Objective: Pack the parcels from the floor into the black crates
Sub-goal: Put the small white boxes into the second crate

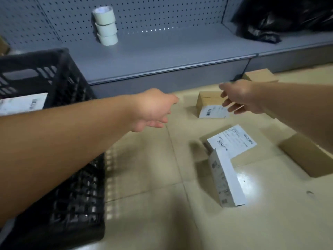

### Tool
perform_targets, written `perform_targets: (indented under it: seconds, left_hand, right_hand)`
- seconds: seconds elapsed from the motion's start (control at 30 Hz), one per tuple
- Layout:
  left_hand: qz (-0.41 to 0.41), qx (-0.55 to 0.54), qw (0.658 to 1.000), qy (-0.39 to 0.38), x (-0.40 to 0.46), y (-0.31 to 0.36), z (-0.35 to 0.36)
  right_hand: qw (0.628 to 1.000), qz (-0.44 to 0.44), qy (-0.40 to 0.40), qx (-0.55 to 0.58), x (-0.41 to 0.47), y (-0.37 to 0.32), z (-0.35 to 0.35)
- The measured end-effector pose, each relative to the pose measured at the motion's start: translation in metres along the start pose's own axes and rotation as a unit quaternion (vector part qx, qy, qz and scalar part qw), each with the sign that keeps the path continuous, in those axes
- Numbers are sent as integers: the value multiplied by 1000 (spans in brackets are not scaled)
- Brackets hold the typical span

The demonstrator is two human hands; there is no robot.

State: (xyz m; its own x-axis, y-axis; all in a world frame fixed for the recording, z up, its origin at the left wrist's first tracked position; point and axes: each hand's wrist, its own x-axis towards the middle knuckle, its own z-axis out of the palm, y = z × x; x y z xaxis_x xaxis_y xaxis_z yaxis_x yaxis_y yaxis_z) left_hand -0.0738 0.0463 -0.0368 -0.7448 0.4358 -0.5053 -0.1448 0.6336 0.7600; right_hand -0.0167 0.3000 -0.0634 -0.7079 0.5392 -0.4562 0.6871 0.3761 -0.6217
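- The left hand (153,109) is motion-blurred — its fingertips smear together.
- The right hand (239,96) covers one corner of the small parcel (209,103).
- The black crate (59,204) is blurred and cut off by the left edge.
- Label print on the white box (225,179) is too small to read.
- The brown box (310,156) runs past the right edge.

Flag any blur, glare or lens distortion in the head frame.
Head view: motion blur smears the left hand, right hand and the near black crate; glare patch on the floor tile beside the white box; wide-angle bends the shelf edge; dim, bluish light.
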Motion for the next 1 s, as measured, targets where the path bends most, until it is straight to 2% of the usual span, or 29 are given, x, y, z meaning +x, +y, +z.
perform_targets:
  seconds: [0.07,0.2,0.4,0.63,1.0]
  left_hand:
    - [-26,-24,999,-23,10,3,28]
    - [-63,-37,997,-21,35,5,75]
    - [-160,-76,983,-50,65,-13,134]
    - [-211,-82,974,-16,96,-24,179]
    - [-241,-90,964,-58,105,-28,210]
  right_hand:
    - [1000,25,-7,-6,7,28,-9]
    - [998,60,-8,-3,23,77,-21]
    - [995,100,-16,-4,46,132,-18]
    - [993,116,-27,-15,63,163,-12]
    - [992,113,-60,17,79,182,1]
